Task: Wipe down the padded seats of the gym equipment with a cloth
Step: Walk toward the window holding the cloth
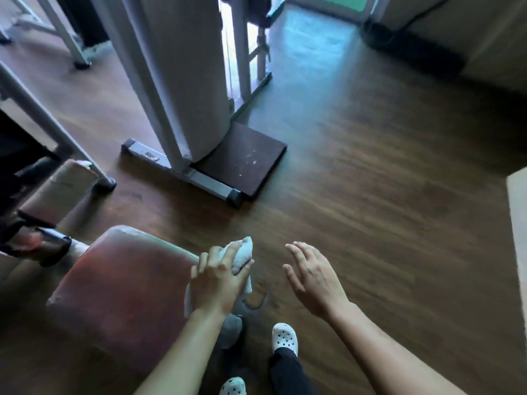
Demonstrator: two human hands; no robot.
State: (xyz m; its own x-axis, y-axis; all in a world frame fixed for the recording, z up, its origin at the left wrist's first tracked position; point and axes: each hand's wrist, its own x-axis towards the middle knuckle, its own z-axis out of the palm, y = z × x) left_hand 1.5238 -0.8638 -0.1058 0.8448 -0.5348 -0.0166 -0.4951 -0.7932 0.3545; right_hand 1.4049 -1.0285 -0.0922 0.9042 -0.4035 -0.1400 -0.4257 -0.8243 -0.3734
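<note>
Padded seat (119,283), a rounded slab of worn reddish-brown vinyl with scuffed pale edges, fills the lower left of the frame. At its right-hand edge the left hand (218,277) grips a crumpled white cloth (242,253), fingers (233,250) curled tight around the soft bunched fabric, a loose tail hanging below the palm. The right hand (310,276) hovers apart to the right over the floor, its fingers spread wide and holding nothing. Below, two white perforated clogs (285,337) stand on the dark wood-grain plank floor (370,166). Above the seat, a machine's grey square-tube metal foot (182,172) lies beside a flat dark mat (245,158) flecked with pale marks, beneath a smooth white upright shroud (185,67).
</note>
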